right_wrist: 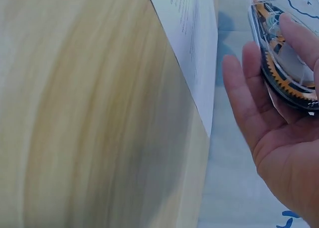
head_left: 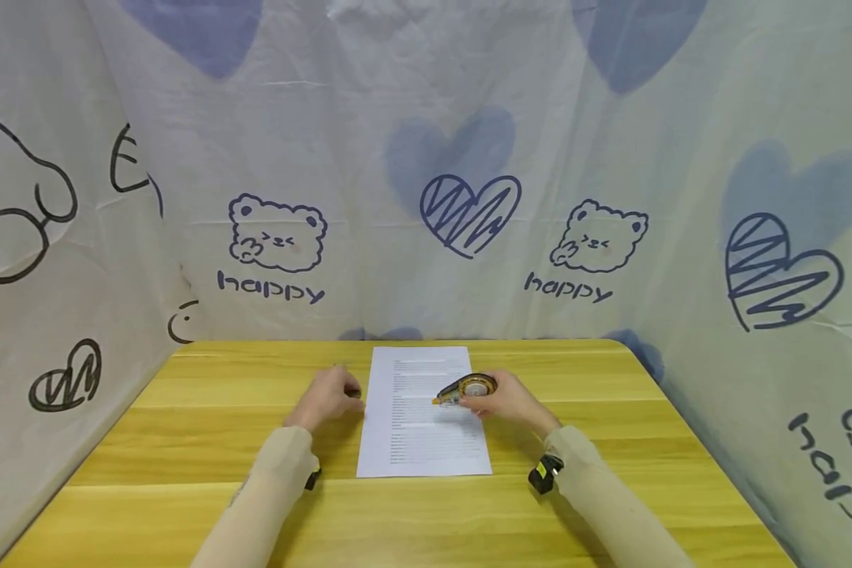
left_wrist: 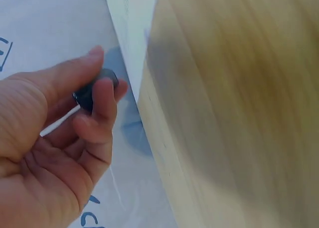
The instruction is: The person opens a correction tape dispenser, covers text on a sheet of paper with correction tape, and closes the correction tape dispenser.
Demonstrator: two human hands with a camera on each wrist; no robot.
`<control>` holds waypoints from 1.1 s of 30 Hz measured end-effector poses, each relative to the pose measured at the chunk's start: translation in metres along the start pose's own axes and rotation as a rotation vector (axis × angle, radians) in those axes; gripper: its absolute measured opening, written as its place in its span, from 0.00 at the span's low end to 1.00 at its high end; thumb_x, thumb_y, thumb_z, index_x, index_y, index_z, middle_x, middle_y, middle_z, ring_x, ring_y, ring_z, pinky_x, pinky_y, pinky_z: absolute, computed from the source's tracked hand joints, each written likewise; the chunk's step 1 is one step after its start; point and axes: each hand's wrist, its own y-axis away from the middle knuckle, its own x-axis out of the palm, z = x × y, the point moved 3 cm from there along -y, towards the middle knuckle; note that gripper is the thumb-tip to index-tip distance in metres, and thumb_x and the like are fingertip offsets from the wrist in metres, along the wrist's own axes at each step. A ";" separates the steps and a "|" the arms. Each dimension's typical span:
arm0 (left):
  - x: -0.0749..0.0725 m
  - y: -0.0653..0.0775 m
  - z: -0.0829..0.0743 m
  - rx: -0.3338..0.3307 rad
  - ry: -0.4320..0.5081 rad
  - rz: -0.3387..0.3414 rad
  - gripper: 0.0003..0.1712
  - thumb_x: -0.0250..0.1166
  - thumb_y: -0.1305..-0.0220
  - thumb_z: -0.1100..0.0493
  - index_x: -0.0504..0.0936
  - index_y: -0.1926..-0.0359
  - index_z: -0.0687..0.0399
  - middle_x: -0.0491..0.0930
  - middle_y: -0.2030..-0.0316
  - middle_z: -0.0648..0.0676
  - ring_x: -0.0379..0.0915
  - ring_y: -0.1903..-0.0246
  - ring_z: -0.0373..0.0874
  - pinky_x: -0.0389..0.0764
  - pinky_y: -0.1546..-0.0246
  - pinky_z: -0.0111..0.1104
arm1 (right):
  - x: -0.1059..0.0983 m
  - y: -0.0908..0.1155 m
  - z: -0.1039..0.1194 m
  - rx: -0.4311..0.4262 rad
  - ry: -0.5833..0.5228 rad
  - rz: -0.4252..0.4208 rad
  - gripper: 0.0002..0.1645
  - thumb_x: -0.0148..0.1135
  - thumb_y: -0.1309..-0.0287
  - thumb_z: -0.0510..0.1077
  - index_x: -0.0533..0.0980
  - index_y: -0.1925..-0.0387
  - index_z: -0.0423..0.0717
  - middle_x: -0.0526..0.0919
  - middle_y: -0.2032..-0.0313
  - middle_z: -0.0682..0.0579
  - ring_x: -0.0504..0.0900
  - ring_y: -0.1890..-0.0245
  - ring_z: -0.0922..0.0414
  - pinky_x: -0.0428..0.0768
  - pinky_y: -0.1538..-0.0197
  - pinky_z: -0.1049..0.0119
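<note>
A correction tape dispenser (head_left: 474, 388) with a clear case, black rim and orange gear is gripped in my right hand (head_left: 510, 402). Its orange tip points left over the printed sheet (head_left: 426, 454), seemingly a little above it. In the right wrist view the thumb presses one face of the dispenser (right_wrist: 294, 63), with fingers behind it. My left hand (head_left: 324, 398) is beside the sheet's left edge. Between thumb and fingers it pinches a small dark, smooth cap-like piece (left_wrist: 85, 97), partly hidden by the fingers.
The sheet lies flat on a wooden table (head_left: 206, 442), its short side toward me. A white cloth (head_left: 369, 252) with hearts and bear drawings hangs behind the table and along both sides. Each wrist wears a small black camera (head_left: 542, 475).
</note>
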 end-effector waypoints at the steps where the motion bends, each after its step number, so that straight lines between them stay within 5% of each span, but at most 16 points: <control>1: 0.001 0.000 -0.002 0.011 0.008 0.001 0.07 0.76 0.48 0.62 0.88 0.68 0.58 0.81 0.71 0.51 0.71 0.71 0.43 0.75 0.69 0.31 | 0.000 0.000 0.000 -0.004 -0.012 0.000 0.28 0.75 0.48 0.48 0.77 0.49 0.38 0.85 0.61 0.45 0.86 0.65 0.49 0.87 0.61 0.56; 11: 0.016 -0.001 -0.027 0.226 0.082 0.041 0.17 0.72 0.43 0.63 0.86 0.52 0.63 0.87 0.59 0.54 0.77 0.66 0.39 0.81 0.62 0.31 | 0.003 -0.003 0.005 -0.016 -0.154 0.021 0.31 0.72 0.44 0.45 0.73 0.43 0.36 0.83 0.54 0.39 0.85 0.56 0.40 0.85 0.54 0.50; 19: 0.024 0.001 -0.050 0.280 0.163 0.039 0.15 0.71 0.41 0.62 0.86 0.52 0.59 0.86 0.60 0.52 0.80 0.63 0.39 0.83 0.59 0.33 | 0.009 -0.004 0.013 -0.099 -0.180 0.072 0.28 0.72 0.45 0.41 0.73 0.44 0.35 0.81 0.54 0.37 0.82 0.53 0.34 0.84 0.51 0.49; 27: 0.028 0.003 -0.065 0.376 0.231 0.022 0.15 0.70 0.40 0.63 0.86 0.52 0.61 0.87 0.60 0.55 0.81 0.65 0.39 0.83 0.63 0.28 | 0.015 -0.004 0.016 -0.129 -0.169 0.085 0.24 0.72 0.46 0.38 0.77 0.48 0.37 0.81 0.56 0.40 0.84 0.61 0.52 0.85 0.52 0.53; 33: 0.029 0.003 -0.072 0.426 0.243 0.012 0.14 0.71 0.41 0.63 0.86 0.53 0.59 0.87 0.60 0.55 0.81 0.66 0.38 0.81 0.65 0.25 | 0.017 -0.005 0.018 -0.149 -0.165 0.099 0.23 0.72 0.46 0.37 0.77 0.49 0.38 0.81 0.57 0.41 0.84 0.61 0.55 0.86 0.55 0.59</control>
